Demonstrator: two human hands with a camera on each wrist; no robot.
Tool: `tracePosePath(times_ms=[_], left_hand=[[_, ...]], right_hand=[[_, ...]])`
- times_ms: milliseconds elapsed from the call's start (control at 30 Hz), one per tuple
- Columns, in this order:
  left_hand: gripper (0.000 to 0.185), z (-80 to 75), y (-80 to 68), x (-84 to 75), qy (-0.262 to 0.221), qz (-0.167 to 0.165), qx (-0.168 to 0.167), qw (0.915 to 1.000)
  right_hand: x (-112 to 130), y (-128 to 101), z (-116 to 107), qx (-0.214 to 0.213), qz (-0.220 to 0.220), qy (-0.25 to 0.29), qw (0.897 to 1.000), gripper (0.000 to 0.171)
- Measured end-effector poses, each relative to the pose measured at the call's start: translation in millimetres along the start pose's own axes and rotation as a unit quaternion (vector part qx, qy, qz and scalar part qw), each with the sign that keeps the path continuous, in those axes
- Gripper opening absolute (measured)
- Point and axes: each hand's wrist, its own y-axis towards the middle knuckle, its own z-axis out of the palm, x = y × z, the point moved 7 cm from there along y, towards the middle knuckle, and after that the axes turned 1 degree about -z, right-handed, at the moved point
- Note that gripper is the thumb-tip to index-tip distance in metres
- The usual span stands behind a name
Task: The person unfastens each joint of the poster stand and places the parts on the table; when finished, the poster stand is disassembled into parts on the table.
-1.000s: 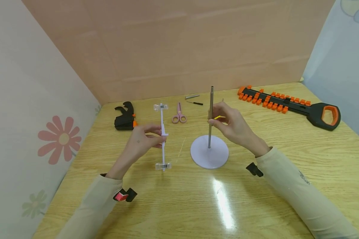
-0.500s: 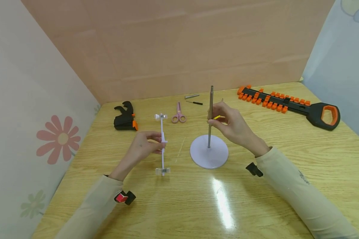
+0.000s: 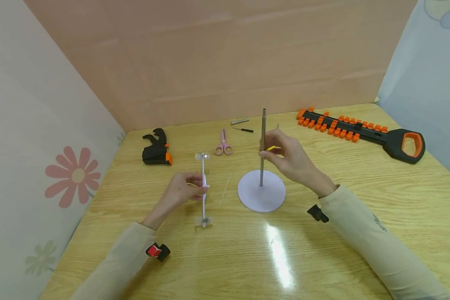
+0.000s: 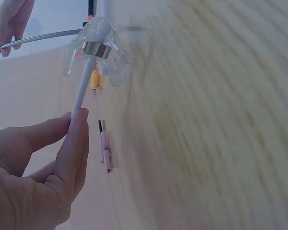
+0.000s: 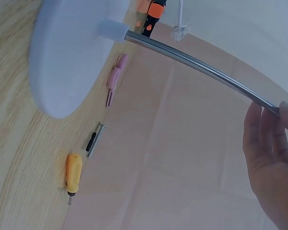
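My left hand (image 3: 183, 189) pinches a thin white rod (image 3: 203, 206) near its middle, above the table. A clear plastic clip sits at each end of that rod, one at the far end (image 3: 202, 156) and one at the near end (image 3: 203, 221). In the left wrist view, thumb and fingers close on the rod below a clear clip (image 4: 101, 45) with a metal band. Farther right, my right hand (image 3: 286, 154) holds the upper part of a metal pole (image 3: 262, 173). The pole stands upright in a round white base (image 3: 253, 199) on the table; its top end shows above my fingers.
Pink scissors (image 3: 223, 146), a small black-handled screwdriver (image 3: 246, 130) and a metal pin (image 3: 240, 122) lie behind. A yellow-handled screwdriver (image 5: 73, 170) lies behind the right hand. A black-orange clamp (image 3: 155, 152) is at left, a long black-orange holder (image 3: 360, 129) at right.
My left hand has drawn the white rod with its clips toward the near edge of the table. The right hand keeps its hold on the pole, and the base stays in place.
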Motion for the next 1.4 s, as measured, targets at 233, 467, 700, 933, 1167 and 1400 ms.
tracePosePath(times_ms=[233, 467, 700, 933, 1167, 1400], left_hand=[[0.038, 4.9, 2.7, 6.0, 0.013, -0.021, -0.007, 0.9997], [0.036, 7.0, 4.6, 13.3, 0.049, -0.033, -0.011, 0.9982], [0.032, 7.1, 6.6, 17.1, 0.061, -0.028, -0.012, 0.9977], [0.033, 7.3, 6.1, 15.8, 0.067, -0.023, -0.014, 0.9974], [0.031, 7.0, 6.0, 15.8, 0.076, -0.012, -0.015, 0.9969], [0.030, 6.8, 5.3, 14.3, 0.097, -0.007, -0.012, 0.9952]], right_hand=[[0.4, -0.3, -1.0, 0.000, -0.004, 0.005, 1.000, 0.033], [-0.9, -0.4, -0.1, 0.003, -0.003, 0.010, 1.000, 0.031], [-2.2, -0.9, 0.9, 0.002, 0.001, 0.005, 1.000, 0.033], [-2.7, -1.2, 1.1, 0.004, -0.001, 0.009, 1.000, 0.032], [-3.2, -0.9, 1.4, 0.005, -0.004, 0.008, 1.000, 0.032], [-4.3, -1.3, 2.1, 0.009, 0.000, 0.009, 1.000, 0.031]])
